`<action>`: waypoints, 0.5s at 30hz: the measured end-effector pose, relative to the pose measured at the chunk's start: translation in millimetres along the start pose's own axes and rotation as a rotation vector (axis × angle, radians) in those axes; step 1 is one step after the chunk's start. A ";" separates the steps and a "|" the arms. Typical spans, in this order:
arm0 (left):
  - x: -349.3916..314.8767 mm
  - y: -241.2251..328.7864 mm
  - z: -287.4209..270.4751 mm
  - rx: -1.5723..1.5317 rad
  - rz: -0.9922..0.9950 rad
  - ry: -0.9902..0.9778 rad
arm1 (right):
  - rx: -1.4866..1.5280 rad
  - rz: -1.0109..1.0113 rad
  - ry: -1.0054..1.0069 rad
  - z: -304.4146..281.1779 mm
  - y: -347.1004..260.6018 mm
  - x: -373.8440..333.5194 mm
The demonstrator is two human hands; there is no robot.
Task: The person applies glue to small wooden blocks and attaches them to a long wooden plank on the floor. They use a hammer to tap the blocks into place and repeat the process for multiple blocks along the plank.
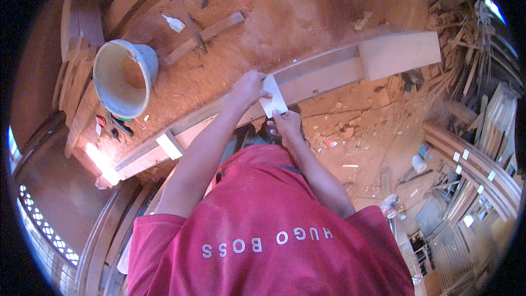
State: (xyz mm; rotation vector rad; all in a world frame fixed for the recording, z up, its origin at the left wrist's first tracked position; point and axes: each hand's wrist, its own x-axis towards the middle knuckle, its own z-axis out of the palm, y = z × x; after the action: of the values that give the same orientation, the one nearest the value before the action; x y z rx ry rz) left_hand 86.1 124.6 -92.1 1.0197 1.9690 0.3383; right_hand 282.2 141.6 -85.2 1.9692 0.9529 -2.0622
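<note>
A small white sheet, paper-like and roughly rectangular [276, 100], is held between my two hands. My left hand [250, 87] pinches its upper left edge, with the thumb lying across the face. At its lower corner my right hand [287, 124] grips it between thumb and curled fingers. Just beneath and beyond the sheet runs a long wooden frame [323, 81], slanting from lower left to upper right. A pale flat panel [401, 56] covers its right end. Which material the sheet is made of, I cannot tell.
A large dusty bucket [149, 66] stands at left, with dark hand tools [119, 127] beside it. Beyond lie a white squeeze bottle [174, 23] and crossed wood strips [222, 27]. Stacked boards [471, 164] and scrap wood fill the right. Shavings litter the reddish floor.
</note>
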 end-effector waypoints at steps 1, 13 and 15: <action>0.9 -2.3 2.4 0.005 0.002 0.015 | 0.000 0.001 -0.015 0.7 -0.1 0.9; -50.9 -22.5 16.0 -0.149 0.036 0.569 | -0.475 -0.126 0.016 -21.2 -5.5 0.2; -80.9 -41.3 25.1 -0.222 -0.058 0.681 | -0.736 -0.346 0.027 -24.9 -25.0 -17.1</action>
State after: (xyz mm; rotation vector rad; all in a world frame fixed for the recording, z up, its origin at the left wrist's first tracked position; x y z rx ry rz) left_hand 107.4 33.2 -83.7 0.7535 2.4769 0.9469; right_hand 293.1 168.9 -59.2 1.5049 1.8300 -1.4666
